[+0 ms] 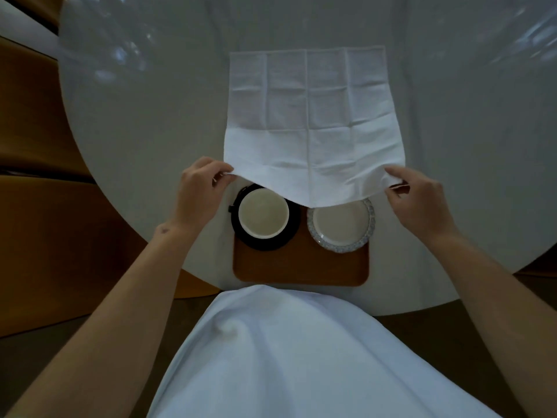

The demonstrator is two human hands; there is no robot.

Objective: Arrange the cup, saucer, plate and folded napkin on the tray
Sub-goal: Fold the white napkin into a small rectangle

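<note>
A white cloth napkin (310, 116) lies spread out and creased on the round table beyond the tray. My left hand (199, 191) pinches its near left corner and my right hand (419, 197) pinches its near right corner, lifting the near edge so it sags over the crockery. On the brown wooden tray (301, 267) a white cup (263, 214) sits on a black saucer (265, 242) at the left. A small plate with a speckled blue rim (340, 227) rests at the right, its far edge hidden by the napkin.
The round white table (150, 131) has a glossy top and its edge curves close around the tray. Wooden furniture (36, 206) stands to the left. My white garment (286, 357) fills the bottom of the view.
</note>
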